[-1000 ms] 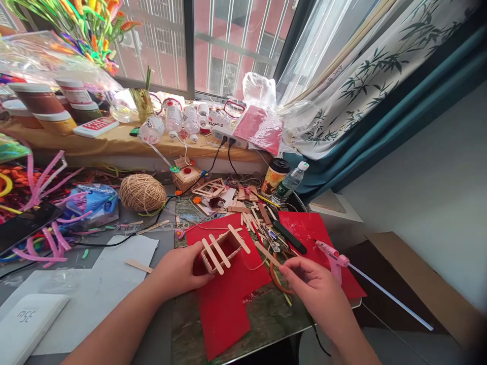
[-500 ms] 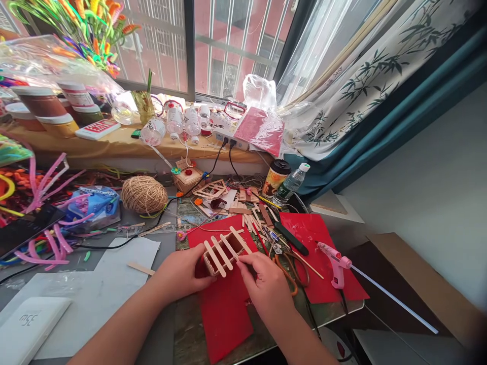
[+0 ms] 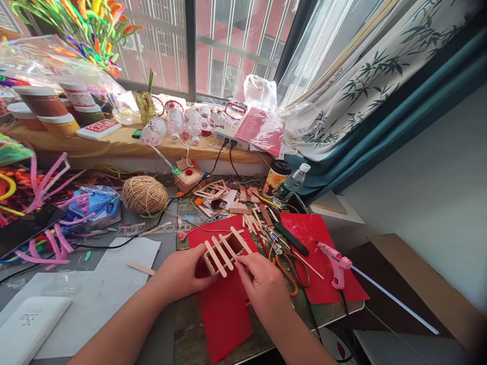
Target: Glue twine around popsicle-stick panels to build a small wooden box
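Note:
A small open box (image 3: 210,267) built of craft sticks is held over red paper. My left hand (image 3: 186,271) grips its left end, thumb at the near side and fingers behind. Several craft sticks lie crosswise over the box top with gaps between them. One of these, a craft stick (image 3: 228,246) right of the middle, has its near end pinched between the thumb and forefinger of my right hand (image 3: 262,281). The red paper (image 3: 226,324) lies under the box and both hands.
Orange-handled scissors (image 3: 291,274) and a pink glue gun (image 3: 337,261) with a long glue stick lie to the right. Behind are loose craft sticks (image 3: 251,223), a twine ball (image 3: 144,195), a water bottle (image 3: 292,185) and a cup (image 3: 276,178). A white device (image 3: 32,324) sits front left.
My right hand has shifted slightly left, bringing the pinched craft stick a little closer to the stick on its left. My left hand and the box have hardly moved.

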`<state>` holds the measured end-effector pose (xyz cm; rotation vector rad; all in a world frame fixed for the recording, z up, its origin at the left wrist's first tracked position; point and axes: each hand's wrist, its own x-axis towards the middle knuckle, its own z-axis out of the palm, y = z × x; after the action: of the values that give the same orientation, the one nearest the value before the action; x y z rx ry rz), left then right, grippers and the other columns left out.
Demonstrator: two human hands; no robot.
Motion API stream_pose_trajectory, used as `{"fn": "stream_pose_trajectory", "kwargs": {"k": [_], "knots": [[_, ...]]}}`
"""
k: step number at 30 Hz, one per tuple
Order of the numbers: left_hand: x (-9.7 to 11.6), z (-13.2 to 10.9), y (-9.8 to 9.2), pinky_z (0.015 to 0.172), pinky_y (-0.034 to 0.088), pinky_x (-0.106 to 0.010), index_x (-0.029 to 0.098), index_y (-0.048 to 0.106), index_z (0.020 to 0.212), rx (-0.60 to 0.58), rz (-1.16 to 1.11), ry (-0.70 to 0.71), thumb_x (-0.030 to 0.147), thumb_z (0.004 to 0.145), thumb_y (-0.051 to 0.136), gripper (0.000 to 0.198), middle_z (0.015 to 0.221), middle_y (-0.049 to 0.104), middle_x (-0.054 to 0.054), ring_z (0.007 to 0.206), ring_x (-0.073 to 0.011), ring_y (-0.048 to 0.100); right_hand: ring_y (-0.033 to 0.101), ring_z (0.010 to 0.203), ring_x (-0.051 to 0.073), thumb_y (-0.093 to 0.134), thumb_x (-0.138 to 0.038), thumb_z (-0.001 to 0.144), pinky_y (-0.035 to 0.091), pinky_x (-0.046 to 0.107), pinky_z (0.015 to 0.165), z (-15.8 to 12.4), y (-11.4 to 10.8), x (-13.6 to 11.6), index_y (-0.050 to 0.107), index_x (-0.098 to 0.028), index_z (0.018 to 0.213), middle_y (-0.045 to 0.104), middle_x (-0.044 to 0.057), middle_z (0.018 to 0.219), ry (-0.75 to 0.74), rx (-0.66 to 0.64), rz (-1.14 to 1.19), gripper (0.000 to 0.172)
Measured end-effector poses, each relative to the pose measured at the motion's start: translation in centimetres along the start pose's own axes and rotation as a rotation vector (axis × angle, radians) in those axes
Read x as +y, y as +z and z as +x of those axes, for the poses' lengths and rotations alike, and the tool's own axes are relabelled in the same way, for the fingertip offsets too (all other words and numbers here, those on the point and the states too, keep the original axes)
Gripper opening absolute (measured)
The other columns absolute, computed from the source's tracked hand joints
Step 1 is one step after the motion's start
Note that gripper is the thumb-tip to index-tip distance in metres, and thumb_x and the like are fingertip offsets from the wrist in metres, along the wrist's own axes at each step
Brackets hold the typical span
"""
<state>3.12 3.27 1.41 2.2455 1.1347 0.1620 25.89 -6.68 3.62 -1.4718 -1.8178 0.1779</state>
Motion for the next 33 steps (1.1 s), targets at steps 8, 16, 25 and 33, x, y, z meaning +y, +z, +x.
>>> {"fn": "stream_pose_trajectory", "kwargs": {"k": [8, 16, 25, 33], "knots": [[-0.1, -0.1, 0.1, 0.072, 0.044, -0.031, 0.035, 0.062, 0.126, -0.003, -0.009, 0.009, 0.051, 0.087, 0.072, 0.042, 0.110, 0.082, 0.001, 0.096, -0.0299, 0.078, 0.079, 0.093, 0.025, 0.057, -0.013, 0.106, 0.064, 0.037, 0.086, 0.0, 0.3, 0.0, 0.073, -0.023, 0.110, 0.082, 0.007, 0.099, -0.022, 0.005, -0.033, 0.020], [0.0, -0.1, 0.0, 0.074, 0.045, -0.032, 0.034, 0.063, 0.125, -0.011, -0.011, 0.003, 0.051, 0.088, 0.071, 0.042, 0.111, 0.082, -0.001, 0.097, -0.0303, 0.078, 0.079, 0.094, 0.026, 0.059, -0.012, 0.106, 0.064, 0.040, 0.088, -0.1, 0.5, 0.1, 0.074, -0.021, 0.111, 0.082, 0.008, 0.099, -0.058, 0.020, -0.092, 0.018], [-0.2, 0.0, 0.2, 0.073, 0.045, -0.031, 0.035, 0.062, 0.126, -0.009, 0.005, 0.003, 0.052, 0.088, 0.072, 0.043, 0.112, 0.082, 0.001, 0.098, -0.0293, 0.078, 0.078, 0.092, 0.025, 0.059, -0.013, 0.107, 0.063, 0.038, 0.086, -0.1, 0.3, 0.0, 0.073, -0.022, 0.113, 0.081, 0.007, 0.099, -0.059, 0.033, -0.078, 0.018], [-0.2, 0.0, 0.1, 0.073, 0.045, -0.031, 0.035, 0.062, 0.127, 0.003, 0.001, 0.013, 0.054, 0.088, 0.072, 0.045, 0.114, 0.082, 0.001, 0.100, -0.0298, 0.078, 0.077, 0.087, 0.022, 0.059, -0.016, 0.108, 0.062, 0.035, 0.081, -0.6, -1.4, 1.2, 0.073, -0.022, 0.111, 0.080, 0.006, 0.094, -0.029, 0.086, -0.066, 0.016]]}}
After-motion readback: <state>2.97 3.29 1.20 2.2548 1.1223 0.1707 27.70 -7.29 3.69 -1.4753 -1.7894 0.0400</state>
